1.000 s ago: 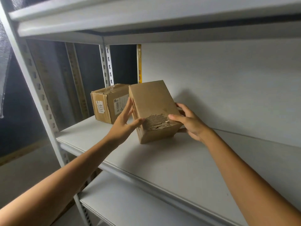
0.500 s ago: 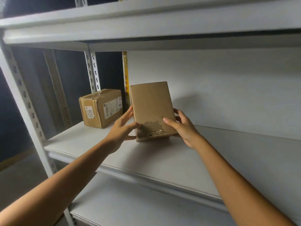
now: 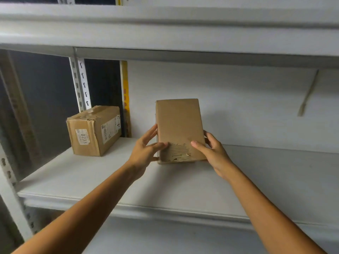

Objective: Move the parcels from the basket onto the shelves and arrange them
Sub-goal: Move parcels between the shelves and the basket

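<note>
A plain brown cardboard parcel [image 3: 178, 125] with a torn patch near its lower edge stands upright on the grey middle shelf [image 3: 91, 180], close to the white back wall. My left hand [image 3: 145, 149] holds its left side, thumb on the front face. My right hand [image 3: 213, 153] holds its right side, thumb on the front and fingers behind. A second, taped cardboard parcel [image 3: 93, 131] with a white label reading 0233 sits on the same shelf at the far left. The basket is out of view.
An upper shelf [image 3: 165, 33] hangs low over the parcels. A slotted white upright [image 3: 80, 83] and a yellow strip [image 3: 125, 99] stand behind the left parcel. A lower shelf [image 3: 183, 239] shows below. The shelf surface stretches bare to the right.
The parcel has been turned from tilted to upright and set down on the shelf further from the left parcel. Both hands stay on its sides.
</note>
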`<action>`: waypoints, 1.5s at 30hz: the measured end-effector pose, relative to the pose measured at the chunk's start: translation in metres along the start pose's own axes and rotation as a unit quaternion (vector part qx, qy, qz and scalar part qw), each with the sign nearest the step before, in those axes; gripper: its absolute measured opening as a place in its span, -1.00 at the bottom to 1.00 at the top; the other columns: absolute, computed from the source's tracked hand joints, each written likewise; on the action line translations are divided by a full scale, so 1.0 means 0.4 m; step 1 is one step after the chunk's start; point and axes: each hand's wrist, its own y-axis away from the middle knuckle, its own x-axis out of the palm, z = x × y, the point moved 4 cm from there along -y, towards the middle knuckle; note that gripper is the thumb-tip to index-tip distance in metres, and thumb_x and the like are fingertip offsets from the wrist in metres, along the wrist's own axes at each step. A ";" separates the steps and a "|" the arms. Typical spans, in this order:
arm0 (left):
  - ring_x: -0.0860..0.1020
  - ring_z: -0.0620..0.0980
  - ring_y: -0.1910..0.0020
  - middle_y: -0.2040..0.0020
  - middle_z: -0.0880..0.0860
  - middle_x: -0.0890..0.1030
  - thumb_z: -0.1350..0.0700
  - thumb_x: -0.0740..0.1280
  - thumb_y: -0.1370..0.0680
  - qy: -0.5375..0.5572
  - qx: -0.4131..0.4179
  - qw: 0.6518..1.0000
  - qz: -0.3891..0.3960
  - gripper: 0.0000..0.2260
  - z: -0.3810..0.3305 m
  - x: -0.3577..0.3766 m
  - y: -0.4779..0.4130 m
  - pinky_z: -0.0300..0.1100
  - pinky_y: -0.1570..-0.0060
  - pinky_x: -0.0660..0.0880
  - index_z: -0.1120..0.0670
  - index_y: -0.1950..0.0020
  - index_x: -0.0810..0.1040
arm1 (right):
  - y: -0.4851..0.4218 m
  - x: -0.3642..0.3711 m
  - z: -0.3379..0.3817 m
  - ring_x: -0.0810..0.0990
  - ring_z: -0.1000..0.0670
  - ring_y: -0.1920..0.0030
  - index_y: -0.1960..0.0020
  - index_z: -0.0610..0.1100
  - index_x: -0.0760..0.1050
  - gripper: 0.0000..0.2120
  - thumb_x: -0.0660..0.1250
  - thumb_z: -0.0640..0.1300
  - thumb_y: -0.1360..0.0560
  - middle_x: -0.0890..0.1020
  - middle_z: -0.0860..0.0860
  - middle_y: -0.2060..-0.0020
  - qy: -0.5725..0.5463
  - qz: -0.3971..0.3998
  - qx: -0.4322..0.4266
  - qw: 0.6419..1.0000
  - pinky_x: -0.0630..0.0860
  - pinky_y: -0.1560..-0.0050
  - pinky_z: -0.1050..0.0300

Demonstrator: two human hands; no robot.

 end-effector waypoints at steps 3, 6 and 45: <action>0.50 -0.02 -0.20 -0.35 -0.12 0.45 0.25 0.41 -0.48 0.012 0.006 1.000 0.022 -0.40 0.011 0.058 -0.017 0.13 -0.05 0.54 -0.22 -0.41 0.38 | 0.038 -0.061 0.000 0.56 0.08 -0.23 -0.40 0.09 0.41 -0.32 0.49 0.17 -0.32 0.59 0.10 -0.24 0.015 -0.041 -0.005 0.999 0.55 -0.15 0.11; 0.48 0.00 -0.22 -0.37 -0.03 0.44 0.26 0.42 -0.48 0.012 0.007 0.999 0.052 -0.41 0.017 0.150 -0.021 0.06 0.03 0.56 -0.21 -0.41 0.39 | 0.097 -0.153 0.013 0.60 0.07 -0.19 -0.39 0.07 0.44 -0.44 0.47 0.05 -0.42 0.63 0.11 -0.19 0.030 -0.079 -0.006 0.996 0.57 -0.07 0.14; 0.49 -0.03 -0.27 -0.19 -0.21 0.52 0.15 0.39 -0.52 -0.005 -0.008 0.725 0.689 -0.38 0.329 2.034 0.993 0.07 -0.25 0.47 -0.21 -0.48 0.22 | 1.814 -1.301 0.145 0.64 0.00 -0.14 -0.34 0.01 0.46 -0.58 0.41 -0.07 -0.50 0.65 0.09 -0.12 0.145 -0.695 0.120 0.694 0.64 -0.01 0.07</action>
